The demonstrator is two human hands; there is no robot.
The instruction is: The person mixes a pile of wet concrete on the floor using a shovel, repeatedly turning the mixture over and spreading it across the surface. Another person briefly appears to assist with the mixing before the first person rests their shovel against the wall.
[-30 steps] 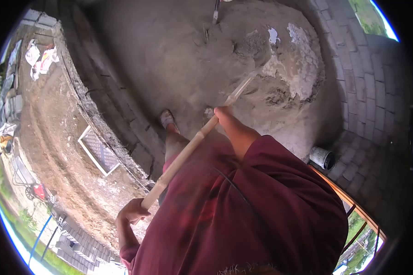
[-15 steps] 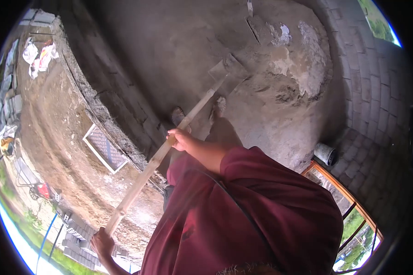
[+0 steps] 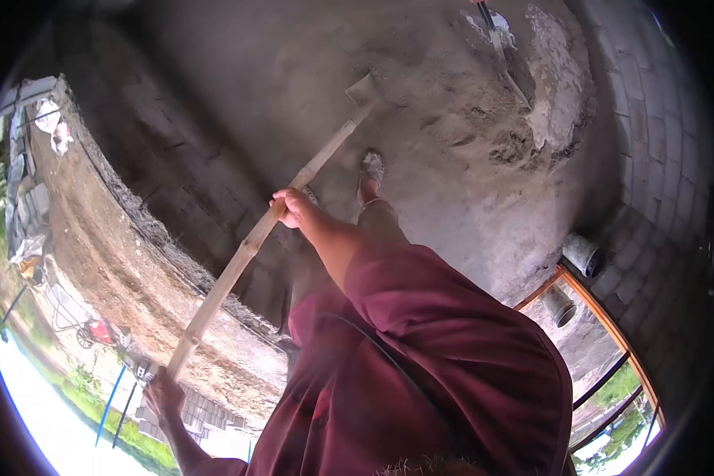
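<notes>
A long wooden-handled shovel (image 3: 244, 252) slants from lower left to upper centre. My left hand (image 3: 165, 393) is wrapped round its rear end, while my right hand (image 3: 293, 208) grips the shaft around its middle. The metal blade (image 3: 362, 89) rests on the grey, wet-looking floor mix, partly blurred. To the right of it lies a mound of grey material with a pale, powdery patch (image 3: 559, 79). A second long tool (image 3: 501, 55) reaches in from the top edge onto that mound, with a bit of another person's hand at its top.
My foot (image 3: 371, 166) stands on the floor below the blade. A low block wall edge (image 3: 174, 246) curves along the left. At right are a bucket (image 3: 583, 255), an orange-framed opening (image 3: 603, 321) and a block wall (image 3: 658, 166).
The shovel blade has shifted up and left, and both hands have moved up and left with the handle. The other person's tool has come further in, down and right, onto the mound.
</notes>
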